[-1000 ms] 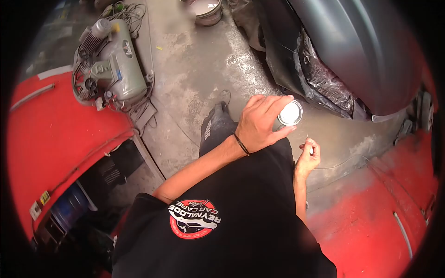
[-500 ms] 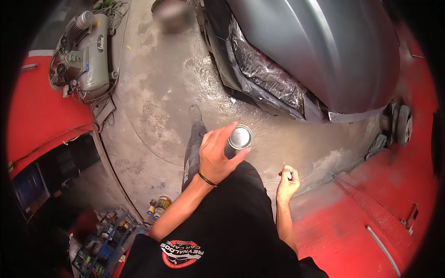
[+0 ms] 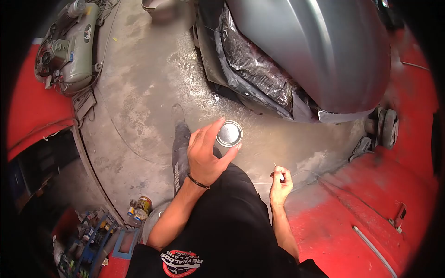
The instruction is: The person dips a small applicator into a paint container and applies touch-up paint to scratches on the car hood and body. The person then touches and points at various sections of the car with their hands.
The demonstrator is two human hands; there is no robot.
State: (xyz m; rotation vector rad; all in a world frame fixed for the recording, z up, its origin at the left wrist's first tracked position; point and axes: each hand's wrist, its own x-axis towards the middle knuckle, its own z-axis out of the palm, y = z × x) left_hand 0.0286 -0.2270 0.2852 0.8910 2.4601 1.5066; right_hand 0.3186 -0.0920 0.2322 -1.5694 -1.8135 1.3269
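My left hand, with a dark band at its wrist, grips a round metal can between thumb and fingers. The can's shiny silver top faces up, and most of its side is hidden. To the right and lower, my right hand is closed around a small, thin object whose pale tip sticks up past the fingers; the rest of it is too small to make out. The two hands are apart.
A grey car body panel stands at the upper right beside plastic-covered parts. An air compressor is at the upper left. Cans sit near a cluttered rack at the lower left. A bucket is at the top.
The view has turned, and the compressor and car panel have shifted left in it. My left hand and the can appear lower and further left. Both hands keep their hold.
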